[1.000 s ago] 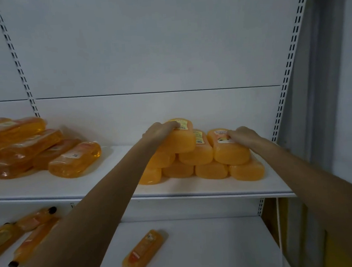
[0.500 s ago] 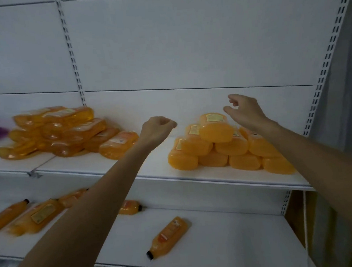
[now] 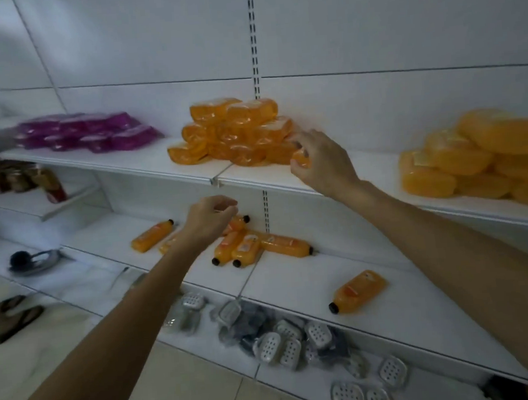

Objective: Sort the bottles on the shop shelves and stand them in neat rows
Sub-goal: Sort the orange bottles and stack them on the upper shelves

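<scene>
A heap of orange bottles (image 3: 236,130) lies on its side in the middle of the upper shelf (image 3: 147,159). My right hand (image 3: 325,161) reaches to the heap's right end and grips the base of one orange bottle (image 3: 301,160) between thumb and fingers. My left hand (image 3: 209,219) hovers lower, in front of the lower shelf (image 3: 293,279), with fingers loosely curled and nothing in it. A second orange stack (image 3: 472,160) sits at the right, purple bottles (image 3: 89,132) at the left. On the lower shelf, more orange bottles with black caps (image 3: 244,248) lie scattered, one alone (image 3: 359,291).
White perforated soap dishes (image 3: 285,342) lie on the bottom shelf. Dark jars (image 3: 14,178) stand on a shelf at the far left, with a dark object (image 3: 35,259) below them. A person's sandalled foot (image 3: 14,317) is on the tiled floor at the left.
The view has swung left and down. Both hands left the right stack; my right hand now grips a bottle at the middle heap, and my left hand has dropped towards the lower shelf.
</scene>
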Tool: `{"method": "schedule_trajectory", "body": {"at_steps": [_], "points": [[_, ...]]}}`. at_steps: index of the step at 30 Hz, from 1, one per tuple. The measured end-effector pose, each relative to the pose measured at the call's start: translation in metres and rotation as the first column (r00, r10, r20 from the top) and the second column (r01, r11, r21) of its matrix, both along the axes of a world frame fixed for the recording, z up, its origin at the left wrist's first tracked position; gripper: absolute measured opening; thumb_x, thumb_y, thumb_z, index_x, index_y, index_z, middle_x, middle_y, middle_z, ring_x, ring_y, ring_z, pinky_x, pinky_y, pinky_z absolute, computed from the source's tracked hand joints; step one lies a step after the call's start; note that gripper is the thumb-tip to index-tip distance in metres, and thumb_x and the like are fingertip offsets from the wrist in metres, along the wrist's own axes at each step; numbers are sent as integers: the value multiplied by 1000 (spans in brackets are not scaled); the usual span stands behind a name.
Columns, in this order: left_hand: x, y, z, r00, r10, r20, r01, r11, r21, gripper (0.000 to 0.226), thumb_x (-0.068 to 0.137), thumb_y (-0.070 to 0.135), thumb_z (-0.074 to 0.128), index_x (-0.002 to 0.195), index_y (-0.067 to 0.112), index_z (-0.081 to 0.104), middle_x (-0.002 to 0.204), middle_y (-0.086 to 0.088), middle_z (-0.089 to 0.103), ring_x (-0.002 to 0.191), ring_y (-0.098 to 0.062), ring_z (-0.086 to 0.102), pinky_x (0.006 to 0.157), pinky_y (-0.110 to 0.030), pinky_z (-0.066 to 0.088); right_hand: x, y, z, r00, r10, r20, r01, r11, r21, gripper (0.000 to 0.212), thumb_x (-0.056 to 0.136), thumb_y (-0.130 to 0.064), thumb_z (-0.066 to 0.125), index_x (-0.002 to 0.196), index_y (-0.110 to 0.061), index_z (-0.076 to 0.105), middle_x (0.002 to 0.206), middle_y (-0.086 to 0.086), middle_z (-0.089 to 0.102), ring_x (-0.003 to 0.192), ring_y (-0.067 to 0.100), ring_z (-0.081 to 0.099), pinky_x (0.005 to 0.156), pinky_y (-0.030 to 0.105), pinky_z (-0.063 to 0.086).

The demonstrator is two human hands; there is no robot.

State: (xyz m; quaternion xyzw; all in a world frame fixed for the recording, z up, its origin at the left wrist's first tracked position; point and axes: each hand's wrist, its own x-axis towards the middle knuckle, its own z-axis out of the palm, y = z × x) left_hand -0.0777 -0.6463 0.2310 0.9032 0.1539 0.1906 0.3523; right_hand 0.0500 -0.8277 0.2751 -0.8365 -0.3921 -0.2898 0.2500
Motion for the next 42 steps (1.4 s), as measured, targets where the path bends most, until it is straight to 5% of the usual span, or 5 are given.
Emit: {"method": "schedule_trajectory", "body": {"at_steps": [7, 17, 27, 39, 42], "points": [[-63, 62, -79, 985, 132, -111, -141, 987, -78, 27, 92, 19, 53, 115, 12, 64, 119, -6, 64, 103, -16, 57, 84, -21, 37, -53, 72, -105, 951, 43, -306, -82, 990, -116, 32, 89, -20, 54, 120, -11, 57, 114, 4, 58, 101, 22, 55, 75, 26, 36], [-80, 122, -144, 964, 164, -212, -187, 978, -92, 28, 92, 15, 51, 116, 10, 64, 117, -8, 64, 91, -11, 51, 79, -20, 36, -38, 121, -201, 701, -77, -709, -72, 981, -178, 23, 85, -23, 62, 104, -10, 60, 107, 4, 61, 99, 25, 58, 83, 35, 47], [9, 212, -180, 951, 148, -273, -177, 981, -85, 27, 93, 15, 50, 116, 9, 62, 119, -7, 63, 103, -17, 57, 84, -21, 38, 53, 190, -279, 477, -210, -854, 66, 977, -204, 40, 90, -21, 59, 126, -5, 50, 130, 14, 53, 119, 29, 50, 85, 26, 38], [115, 328, -247, 922, 208, -327, -232, 972, -37, 31, 92, 21, 56, 119, 8, 59, 121, -9, 61, 109, -22, 57, 87, -26, 41, 137, 269, -366, 252, -345, -904, 290, 918, -269, 54, 81, -37, 57, 129, -12, 47, 119, 17, 59, 103, 36, 58, 86, 40, 49], [146, 351, -261, 931, 187, -314, -198, 980, -4, 33, 89, 19, 60, 119, 4, 59, 122, -12, 61, 111, -28, 57, 94, -33, 42, 146, 278, -370, 186, -318, -929, 426, 879, -215, 57, 85, -27, 60, 135, -7, 41, 126, 17, 55, 113, 38, 53, 91, 40, 44]]}}
